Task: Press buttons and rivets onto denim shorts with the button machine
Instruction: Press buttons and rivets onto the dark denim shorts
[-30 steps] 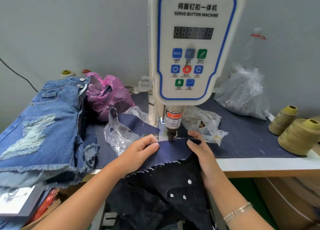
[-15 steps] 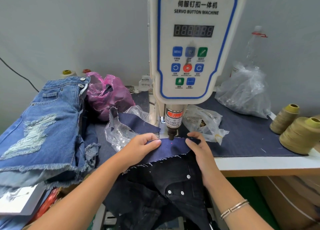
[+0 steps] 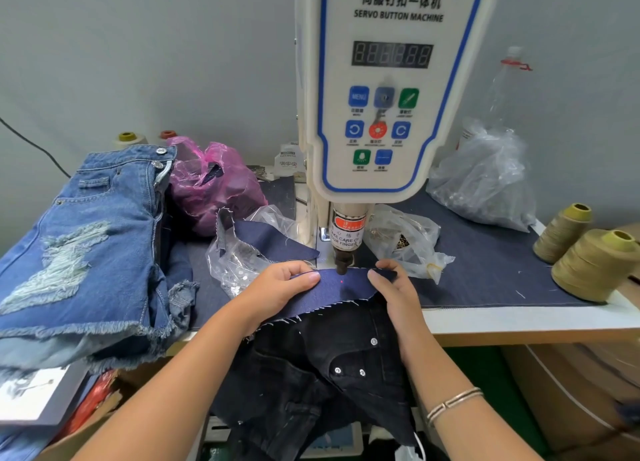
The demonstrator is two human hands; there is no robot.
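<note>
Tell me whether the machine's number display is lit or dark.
Dark, as far as it shows: the display on the button machine shows only faint grey segments, no glowing digits.

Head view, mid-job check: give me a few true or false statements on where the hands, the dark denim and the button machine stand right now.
1. Both hands hold the dark denim piece under the punch of the button machine. True: the left hand and right hand grip it on either side.
2. A red laser dot shows on the cloth between the hands. True.
3. The light blue ripped shorts are under the punch. False: they lie to the left on the table.
4. The thread cones stand left of the machine. False: the big olive cones stand at the right.
5. The right wrist is bare. False: it wears a bracelet.
</note>
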